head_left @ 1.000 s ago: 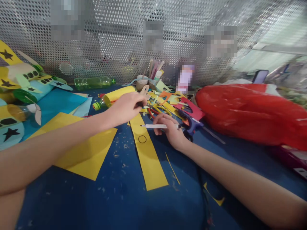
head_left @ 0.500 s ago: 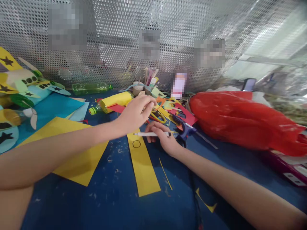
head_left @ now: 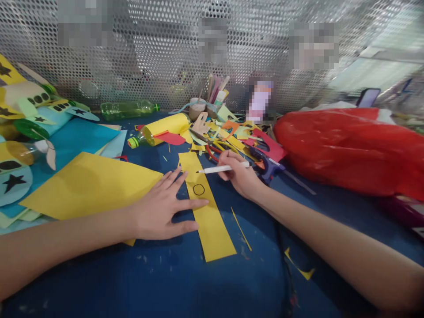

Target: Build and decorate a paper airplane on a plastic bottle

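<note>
A yellow paper strip (head_left: 215, 234) lies on the blue table, bearing one small circle drawn in black. My left hand (head_left: 162, 207) is spread flat, its fingertips resting on the strip's left side and across its middle. In my right hand (head_left: 240, 174) is a white marker (head_left: 218, 168), uncapped, its dark tip just over the strip above the circle. I cannot tell whether the tip touches the paper. A larger yellow sheet (head_left: 92, 181) lies partly beneath my left hand and forearm.
A yellow-wrapped bottle (head_left: 168, 126), paper scraps, scissors (head_left: 213, 152) and a purple glue gun (head_left: 270, 168) sit behind the strip. To the right bulges a red plastic bag (head_left: 347, 150). Bottle planes (head_left: 36, 106) stand at left; a green bottle (head_left: 129, 109) lies at the back.
My left hand has come down and back from above the scraps and spread onto the strip. My right hand has turned the marker so its tip is over the paper.
</note>
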Motion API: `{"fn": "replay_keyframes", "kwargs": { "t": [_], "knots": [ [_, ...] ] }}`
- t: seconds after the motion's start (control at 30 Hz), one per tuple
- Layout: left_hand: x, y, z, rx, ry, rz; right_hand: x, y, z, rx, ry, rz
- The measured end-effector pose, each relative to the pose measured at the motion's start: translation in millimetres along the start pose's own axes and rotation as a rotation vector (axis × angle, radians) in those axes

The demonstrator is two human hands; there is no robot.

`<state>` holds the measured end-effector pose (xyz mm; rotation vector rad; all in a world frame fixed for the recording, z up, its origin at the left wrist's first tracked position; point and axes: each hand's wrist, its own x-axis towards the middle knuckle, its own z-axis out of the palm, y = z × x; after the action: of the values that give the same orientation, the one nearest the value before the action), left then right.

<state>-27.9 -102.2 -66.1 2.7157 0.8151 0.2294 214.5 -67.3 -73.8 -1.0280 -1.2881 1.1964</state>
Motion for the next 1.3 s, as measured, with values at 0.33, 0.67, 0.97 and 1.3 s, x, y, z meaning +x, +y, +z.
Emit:
{"fn": "replay_keyframes", "kwargs": {
  "t": [0.33, 0.67, 0.97, 1.3],
  "knots": [
    [0.1, 0.6, 2.1, -0.012, -0.041, -0.045, -2.8, 2.5, -0.9, -0.097, -0.135, -0.009],
    [0.9, 1.1, 0.8, -0.003, -0.054, -0.057, -3.9, -0.2, -0.1, -0.147, -0.157, 0.006],
    [0.8, 1.4, 0.8, -0.01, -0.075, -0.068, -0.9, 3.4, -0.6, -0.103, -0.095, 0.004],
    [1.6, 1.2, -0.5, -0.029, -0.078, -0.063, -2.8, 1.5, -0.7, -0.137, -0.135, -0.002]
  ]
}}
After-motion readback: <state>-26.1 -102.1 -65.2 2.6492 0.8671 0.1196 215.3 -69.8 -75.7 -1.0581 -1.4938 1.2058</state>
